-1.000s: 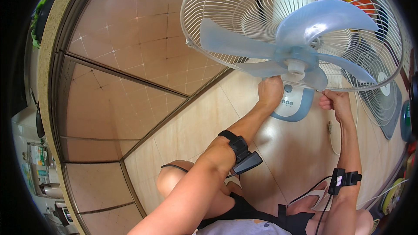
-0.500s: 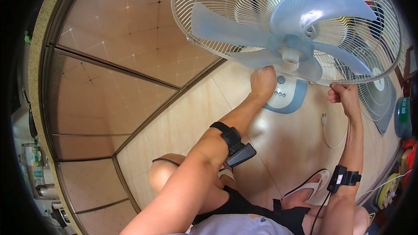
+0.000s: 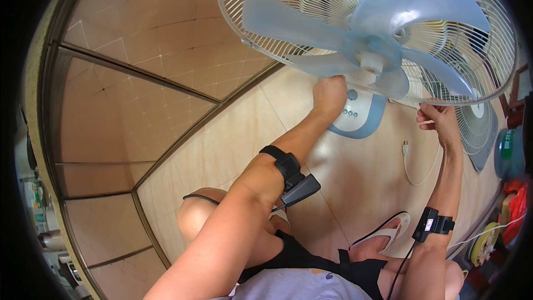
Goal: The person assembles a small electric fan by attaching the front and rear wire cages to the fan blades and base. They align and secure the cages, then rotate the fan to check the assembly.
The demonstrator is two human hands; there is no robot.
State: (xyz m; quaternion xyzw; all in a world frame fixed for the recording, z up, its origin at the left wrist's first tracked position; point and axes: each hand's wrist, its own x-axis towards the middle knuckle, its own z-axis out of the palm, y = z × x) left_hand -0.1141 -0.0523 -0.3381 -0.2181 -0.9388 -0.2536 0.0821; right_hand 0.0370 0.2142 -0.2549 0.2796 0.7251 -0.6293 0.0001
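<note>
A large electric fan tilts toward me, its pale blue blades (image 3: pixel 294 25) bare inside the white wire guard (image 3: pixel 502 72). At the middle of the blades is a white hub (image 3: pixel 371 62). My left hand (image 3: pixel 330 100) is closed in a fist at the guard's lower rim; its fingertips are hidden. Farther right along the same rim, my right hand (image 3: pixel 441 122) pinches the edge between thumb and forefinger, the other fingers loosely curled. Below the guard, the fan's white and blue base (image 3: pixel 363 119) with round buttons rests on the floor.
A power cord with a plug (image 3: pixel 406 150) lies on the tiled floor (image 3: pixel 227 133). Another wire fan guard (image 3: pixel 469 128) leans at the right, beside a blue-green container (image 3: pixel 506 153) and a red bag (image 3: pixel 516 200). Brown cabinet doors (image 3: pixel 127 116) line the left.
The view has shifted slightly, moving the base and floor up and left in the picture. My right hand's lower fingers have loosened a little; both hands stay at the guard's rim.
</note>
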